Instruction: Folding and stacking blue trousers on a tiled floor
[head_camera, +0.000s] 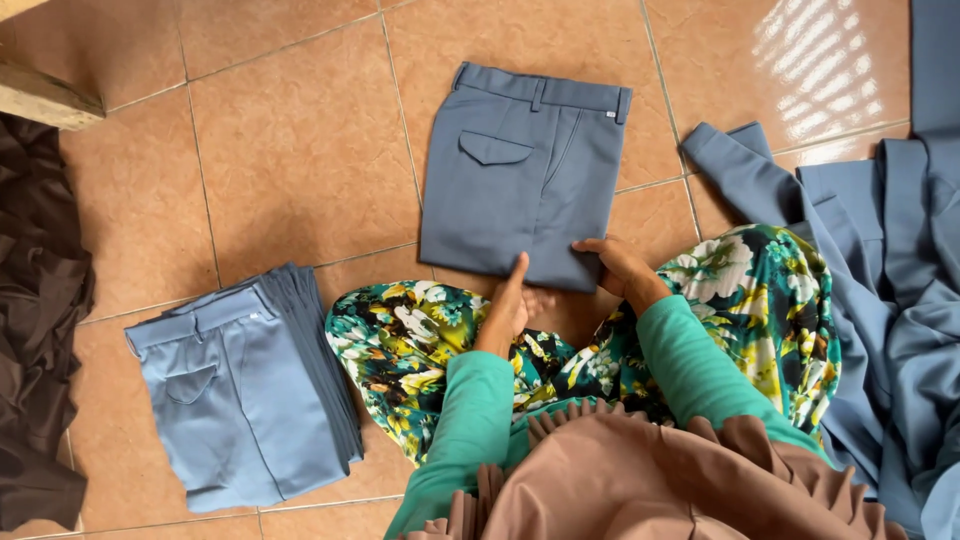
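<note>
1. Fingers (601, 246) of the right hand (622, 268) are laid flat and close together on the lower right corner of the folded grey-blue trousers (520, 170); the thumb appears tucked at the fold edge, but a pinch cannot be confirmed.
2. Fingers of the left hand (508, 308) are held straight and together, edge-on, with the tips touching the bottom fold of the same trousers; nothing is gripped.
3. The folded trousers are found flat on the tiled floor (280, 150), directly ahead of the person's knees, waistband away from the person, back pocket flap facing up.
4. A stack of folded trousers (245, 385) of the same colour is noted on the floor to the person's left, well apart from the hands.
5. A heap of unfolded grey-blue cloth (890, 300) is seen to the right, touching the floral garment (760, 300) over the knee.
6. Dark brown fabric (40, 320) is recorded at the far left edge.
</note>
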